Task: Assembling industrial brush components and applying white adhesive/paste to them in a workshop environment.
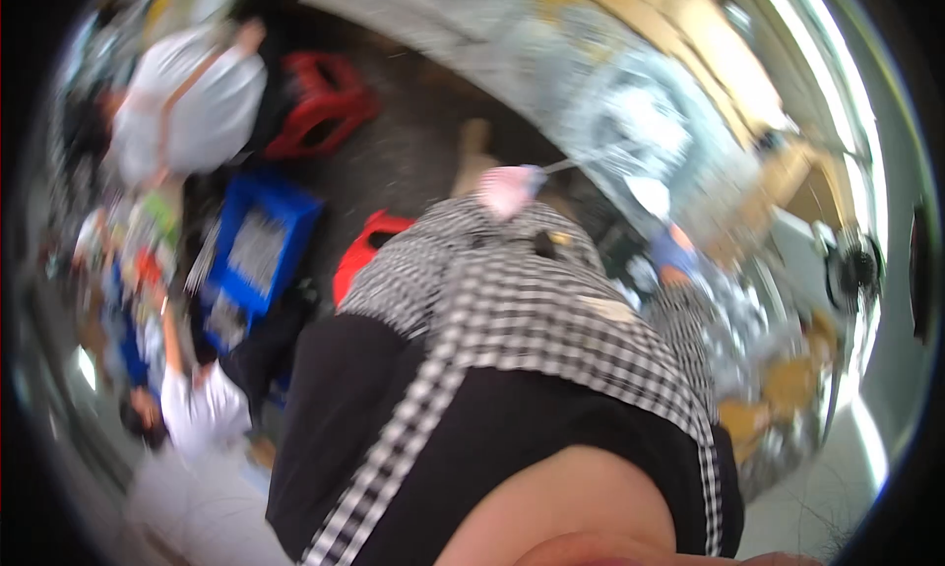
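My left hand [506, 190], in a pink glove or finger covering with a bluish end, is closed in front of the checked apron. From it a thin pale rod [566, 164] sticks out to the right; blur hides its kind. My right hand [673, 251], partly covered in bluish purple, is by the table at the right. A small white flat piece [649, 197] shows at its fingertips, apparently gripped. Just beyond both hands, a heap of shiny clear plastic [635, 123] lies on the table [443, 25].
Red stools [320, 103] stand on the dark floor at the left, near blue crates [261, 241] with grey contents. One person in white [187, 103] is at far left, another [207, 404] at lower left. Cardboard [709, 44] and a small black fan [852, 271] are at the right.
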Action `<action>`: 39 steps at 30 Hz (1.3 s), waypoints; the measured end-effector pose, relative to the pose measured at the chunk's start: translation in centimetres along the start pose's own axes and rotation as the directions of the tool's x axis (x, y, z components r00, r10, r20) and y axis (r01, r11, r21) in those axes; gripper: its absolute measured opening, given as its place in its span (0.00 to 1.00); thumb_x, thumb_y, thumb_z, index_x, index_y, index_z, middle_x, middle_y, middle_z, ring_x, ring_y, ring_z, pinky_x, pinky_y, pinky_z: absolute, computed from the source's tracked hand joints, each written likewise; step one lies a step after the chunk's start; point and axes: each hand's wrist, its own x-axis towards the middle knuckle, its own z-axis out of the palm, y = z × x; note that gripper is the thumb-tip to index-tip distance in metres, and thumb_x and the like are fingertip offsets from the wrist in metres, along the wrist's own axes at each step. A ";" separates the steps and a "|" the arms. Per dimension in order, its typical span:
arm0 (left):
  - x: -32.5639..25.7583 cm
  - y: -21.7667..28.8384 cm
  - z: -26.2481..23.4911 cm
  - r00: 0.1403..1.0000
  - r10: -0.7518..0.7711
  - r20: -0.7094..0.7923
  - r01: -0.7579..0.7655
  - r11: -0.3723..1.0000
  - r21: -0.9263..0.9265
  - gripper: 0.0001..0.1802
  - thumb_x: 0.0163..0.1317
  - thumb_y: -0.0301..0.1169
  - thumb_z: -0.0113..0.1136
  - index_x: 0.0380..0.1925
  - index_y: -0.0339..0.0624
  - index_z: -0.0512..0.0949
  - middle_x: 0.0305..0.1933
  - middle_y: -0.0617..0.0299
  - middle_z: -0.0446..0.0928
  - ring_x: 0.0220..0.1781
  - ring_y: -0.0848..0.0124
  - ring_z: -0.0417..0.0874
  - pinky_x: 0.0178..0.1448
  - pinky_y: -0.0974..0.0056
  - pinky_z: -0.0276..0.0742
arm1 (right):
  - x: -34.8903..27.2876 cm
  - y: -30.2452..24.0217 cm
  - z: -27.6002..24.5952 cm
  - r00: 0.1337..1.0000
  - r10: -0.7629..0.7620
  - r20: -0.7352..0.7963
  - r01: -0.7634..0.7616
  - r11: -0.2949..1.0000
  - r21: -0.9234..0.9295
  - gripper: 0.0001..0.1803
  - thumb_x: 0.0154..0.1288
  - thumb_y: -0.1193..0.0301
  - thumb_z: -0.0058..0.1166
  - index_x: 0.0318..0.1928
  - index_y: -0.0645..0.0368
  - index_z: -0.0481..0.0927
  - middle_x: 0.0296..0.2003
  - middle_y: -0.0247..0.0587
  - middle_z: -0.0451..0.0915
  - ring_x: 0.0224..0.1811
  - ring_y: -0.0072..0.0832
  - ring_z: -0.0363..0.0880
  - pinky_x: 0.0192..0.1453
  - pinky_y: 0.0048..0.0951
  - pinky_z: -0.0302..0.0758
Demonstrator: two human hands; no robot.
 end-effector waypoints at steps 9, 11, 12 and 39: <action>-3.3 0.1 -6.7 0.945 -0.285 -0.163 0.320 0.908 0.269 0.14 0.69 0.42 0.58 0.44 0.46 0.82 0.35 0.45 0.83 0.40 0.47 0.83 0.43 0.48 0.78 | 9.9 -8.4 -3.5 0.994 -0.040 0.097 0.062 0.970 -0.234 0.24 0.68 0.51 0.44 0.42 0.57 0.85 0.40 0.55 0.85 0.45 0.50 0.85 0.51 0.48 0.80; -2.7 0.6 -7.0 0.947 -0.272 -0.168 0.312 0.902 0.299 0.14 0.69 0.41 0.58 0.43 0.45 0.83 0.34 0.46 0.83 0.38 0.47 0.84 0.42 0.49 0.79 | 11.6 -7.7 -5.0 0.989 -0.087 0.118 0.116 0.958 -0.262 0.24 0.67 0.50 0.46 0.41 0.57 0.85 0.39 0.55 0.85 0.44 0.50 0.85 0.50 0.47 0.80; -2.6 0.3 -6.7 0.951 -0.238 -0.195 0.289 0.908 0.304 0.13 0.69 0.41 0.59 0.43 0.44 0.83 0.33 0.46 0.82 0.37 0.47 0.84 0.41 0.49 0.79 | 12.1 -7.4 -5.9 0.986 -0.132 0.102 0.154 0.951 -0.266 0.24 0.66 0.49 0.47 0.41 0.57 0.85 0.39 0.55 0.85 0.43 0.50 0.85 0.49 0.47 0.80; -2.0 1.6 -7.6 0.992 -0.018 -0.128 0.079 0.867 0.492 0.14 0.69 0.42 0.57 0.41 0.45 0.83 0.32 0.51 0.84 0.33 0.51 0.84 0.38 0.52 0.79 | 24.7 -13.6 -19.5 0.187 -0.934 0.305 0.787 -0.043 -0.615 0.09 0.57 0.63 0.54 0.24 0.51 0.82 0.22 0.43 0.82 0.26 0.45 0.82 0.30 0.45 0.78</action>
